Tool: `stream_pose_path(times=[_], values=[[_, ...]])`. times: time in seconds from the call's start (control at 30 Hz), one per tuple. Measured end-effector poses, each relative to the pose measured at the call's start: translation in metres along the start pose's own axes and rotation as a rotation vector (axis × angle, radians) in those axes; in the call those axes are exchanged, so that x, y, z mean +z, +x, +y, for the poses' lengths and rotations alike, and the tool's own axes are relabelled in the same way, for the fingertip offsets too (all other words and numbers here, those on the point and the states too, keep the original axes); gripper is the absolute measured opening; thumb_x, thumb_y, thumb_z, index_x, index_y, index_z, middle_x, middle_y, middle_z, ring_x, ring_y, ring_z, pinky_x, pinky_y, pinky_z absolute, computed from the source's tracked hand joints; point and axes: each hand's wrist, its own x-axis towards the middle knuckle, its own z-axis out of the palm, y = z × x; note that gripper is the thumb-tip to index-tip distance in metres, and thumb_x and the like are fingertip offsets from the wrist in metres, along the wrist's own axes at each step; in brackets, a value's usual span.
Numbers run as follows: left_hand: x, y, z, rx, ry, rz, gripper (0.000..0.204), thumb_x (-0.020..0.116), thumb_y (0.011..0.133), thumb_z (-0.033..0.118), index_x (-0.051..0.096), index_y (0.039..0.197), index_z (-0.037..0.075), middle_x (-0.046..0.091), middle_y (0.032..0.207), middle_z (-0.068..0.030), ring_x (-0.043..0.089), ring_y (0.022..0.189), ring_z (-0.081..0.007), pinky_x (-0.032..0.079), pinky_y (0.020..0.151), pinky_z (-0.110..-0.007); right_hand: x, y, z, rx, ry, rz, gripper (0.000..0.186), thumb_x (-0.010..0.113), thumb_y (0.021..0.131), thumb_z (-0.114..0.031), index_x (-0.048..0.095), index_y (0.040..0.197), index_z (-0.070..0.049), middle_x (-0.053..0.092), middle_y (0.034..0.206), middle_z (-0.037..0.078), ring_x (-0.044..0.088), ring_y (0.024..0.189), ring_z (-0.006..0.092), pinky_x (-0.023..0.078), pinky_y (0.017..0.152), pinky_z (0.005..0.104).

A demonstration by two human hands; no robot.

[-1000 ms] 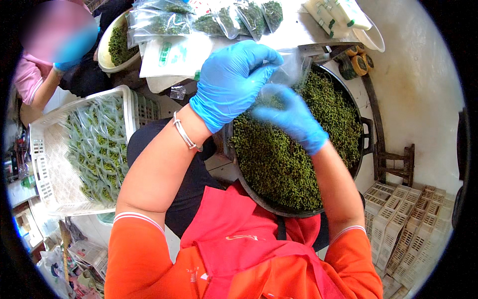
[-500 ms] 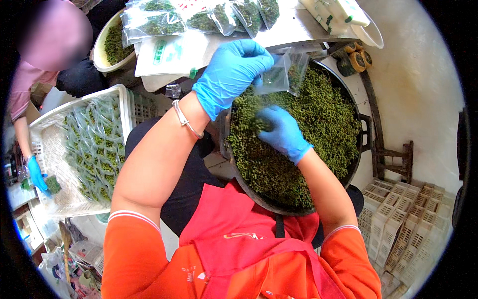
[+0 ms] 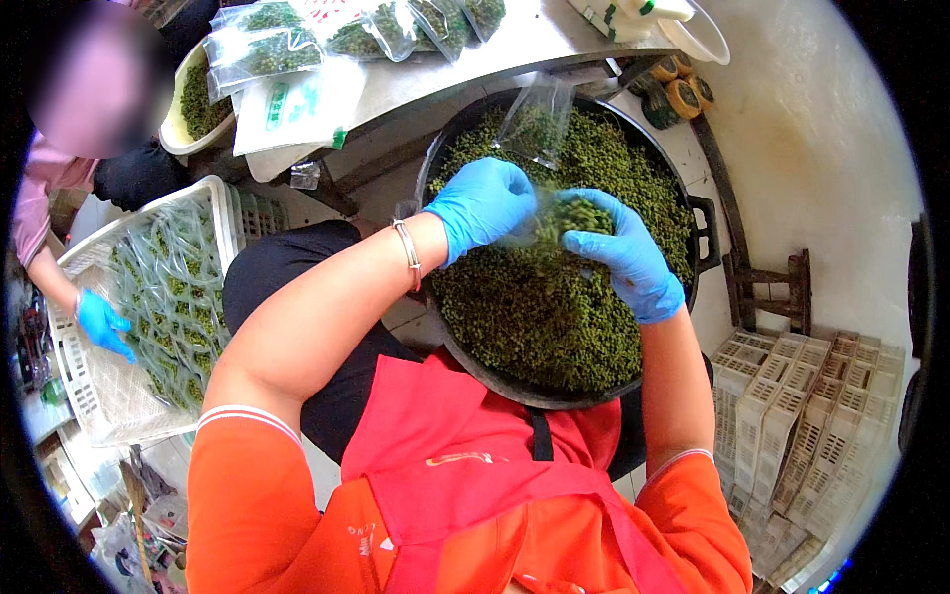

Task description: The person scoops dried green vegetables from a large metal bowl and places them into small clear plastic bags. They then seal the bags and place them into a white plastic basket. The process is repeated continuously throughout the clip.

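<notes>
Pale, stained wall closes off the right of the frame. Nearest, lower centre: red apron. Above it, near centre: right hand, blue-gloved, thumb and fingers curled around a clump; clump green, ragged in outline, blurred at its left side. Left hand, also gloved: fingers bent, tips together, pinching clear film, too blurred to trace. Berries heaped beneath both hands in a round black tub: small round beads, densely packed, olive to brighter green, matt; stems not resolved. Transparent bag over the far part of the heap, upper centre. Left of frame: white crate holding rows of filled bags; co-worker's gloved hand beside them, contact unclear. Farther, top: table bearing flat clear packets, green contents.
</notes>
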Motion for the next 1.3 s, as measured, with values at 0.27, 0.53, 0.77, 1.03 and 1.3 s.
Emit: stream_pose_path(times=[0.27, 0.53, 0.77, 1.03, 1.3], values=[[0.011, -0.013, 0.010, 0.105, 0.011, 0.159, 0.027, 0.067, 0.087, 0.022, 0.071, 0.100, -0.001, 0.072, 0.083, -0.0146, 0.067, 0.074, -0.0181, 0.054, 0.072, -0.034, 0.012, 0.010, 0.014, -0.371, -1.049, 0.386, 0.033, 0.077, 0.083, -0.014, 0.067, 0.112, -0.001, 0.068, 0.110, 0.017, 0.067, 0.097, 0.0289, 0.053, 0.086, 0.0349], [0.012, -0.017, 0.004, 0.133, -0.153, 0.139, 0.020, 0.069, 0.088, 0.015, 0.070, 0.102, 0.001, 0.070, 0.084, -0.0066, 0.064, 0.077, -0.0113, 0.053, 0.071, -0.029, 0.011, 0.003, 0.015, -0.326, -0.690, 0.324, 0.061, 0.084, 0.078, -0.018, 0.054, 0.130, -0.002, 0.067, 0.115, 0.015, 0.065, 0.105, 0.0248, 0.051, 0.092, 0.0361], [0.024, -0.035, 0.025, 0.112, -0.420, -0.001, 0.015, 0.070, 0.089, 0.010, 0.063, 0.100, 0.003, 0.065, 0.084, -0.0012, 0.058, 0.075, -0.0068, 0.050, 0.069, -0.025, -0.014, 0.012, 0.042, -0.098, -0.374, 0.125, 0.027, 0.075, 0.089, -0.017, 0.066, 0.106, 0.001, 0.070, 0.095, 0.005, 0.061, 0.086, 0.0136, 0.050, 0.080, 0.0306], [0.027, -0.032, 0.025, 0.179, -0.417, 0.195, 0.008, 0.067, 0.092, 0.008, 0.061, 0.096, 0.003, 0.061, 0.082, 0.0004, 0.056, 0.078, -0.0058, 0.049, 0.072, -0.024, 0.007, 0.004, 0.029, -0.035, 0.157, 0.184, 0.034, 0.070, 0.092, -0.011, 0.065, 0.122, 0.004, 0.072, 0.106, 0.004, 0.064, 0.092, 0.0124, 0.050, 0.086, 0.0275], [-0.012, -0.020, 0.036, 0.859, 0.274, 0.262, 0.065, 0.082, 0.072, 0.021, 0.057, 0.130, 0.008, 0.067, 0.099, -0.0177, 0.066, 0.095, -0.0404, 0.052, 0.093, -0.043, -0.011, -0.003, 0.027, -0.056, -0.095, 0.335, 0.039, 0.082, 0.080, -0.007, 0.065, 0.113, 0.004, 0.072, 0.099, 0.008, 0.064, 0.084, 0.0109, 0.053, 0.075, 0.0270]])
